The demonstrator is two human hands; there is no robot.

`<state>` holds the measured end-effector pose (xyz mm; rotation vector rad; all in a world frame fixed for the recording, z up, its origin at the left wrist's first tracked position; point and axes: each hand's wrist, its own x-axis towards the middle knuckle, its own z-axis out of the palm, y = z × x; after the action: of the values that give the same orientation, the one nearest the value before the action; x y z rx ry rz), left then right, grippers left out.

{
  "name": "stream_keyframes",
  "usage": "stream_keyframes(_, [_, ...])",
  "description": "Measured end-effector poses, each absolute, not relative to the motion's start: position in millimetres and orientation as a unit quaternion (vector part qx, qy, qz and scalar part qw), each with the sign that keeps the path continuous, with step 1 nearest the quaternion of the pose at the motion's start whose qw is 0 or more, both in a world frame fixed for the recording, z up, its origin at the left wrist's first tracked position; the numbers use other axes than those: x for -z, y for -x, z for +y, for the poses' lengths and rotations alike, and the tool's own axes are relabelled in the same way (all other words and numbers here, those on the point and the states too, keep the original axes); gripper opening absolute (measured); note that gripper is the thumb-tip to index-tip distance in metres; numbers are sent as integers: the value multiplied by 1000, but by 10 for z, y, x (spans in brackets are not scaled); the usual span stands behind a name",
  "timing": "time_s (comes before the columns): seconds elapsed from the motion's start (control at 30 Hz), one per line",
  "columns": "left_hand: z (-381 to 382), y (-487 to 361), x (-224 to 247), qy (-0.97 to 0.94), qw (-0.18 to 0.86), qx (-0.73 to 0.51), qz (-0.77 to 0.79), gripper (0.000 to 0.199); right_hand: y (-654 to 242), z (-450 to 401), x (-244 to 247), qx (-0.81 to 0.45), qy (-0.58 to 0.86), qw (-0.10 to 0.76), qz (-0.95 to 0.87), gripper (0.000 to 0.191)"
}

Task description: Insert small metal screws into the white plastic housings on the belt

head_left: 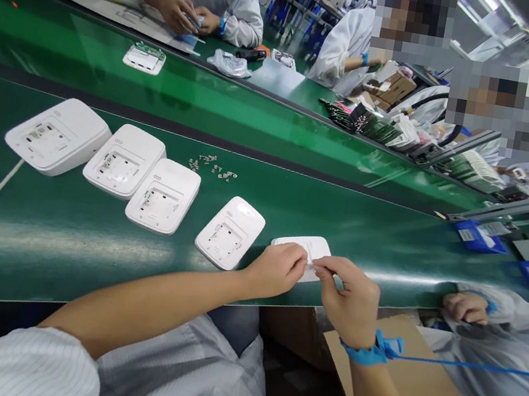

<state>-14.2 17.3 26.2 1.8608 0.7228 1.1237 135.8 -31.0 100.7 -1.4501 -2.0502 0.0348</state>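
Observation:
Both hands meet over a white plastic housing (322, 243) near the bench's front edge. My left hand (279, 269) is closed, its fingertips at the housing's middle; what they pinch is too small to name. My right hand (349, 297), with a blue strap at the wrist, has thumb and forefinger pressed together beside it, on something tiny and unclear. To the left lies a similar housing (229, 233) with a square recess facing up. Farther left stand more white housings (163, 195), close together. Small metal pieces (213, 167) are scattered behind them.
Beyond the dark divider runs a green belt (185, 97) carrying a white part with a circuit board (144, 58). Co-workers sit across it. A cardboard box (397, 376) stands below the edge at right, near another person's hand (467, 306). Blue bins (481, 237) are at right.

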Motion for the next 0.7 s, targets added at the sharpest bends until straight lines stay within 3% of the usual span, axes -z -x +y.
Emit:
stream_keyframes(0.23, [167, 138, -273, -743, 404, -444, 295, 17, -1472, -394, -1034, -18, 571, 302, -763, 10])
stream_keyframes(0.47, [160, 146, -275, -753, 403, -444, 272, 16, -1365, -384, -879, -36, 590, 377, -713, 8])
stream_keyframes(0.7, [176, 143, -268, -734, 416, -449, 294, 17, -1410, -415, -873, -57, 591, 334, -732, 8])
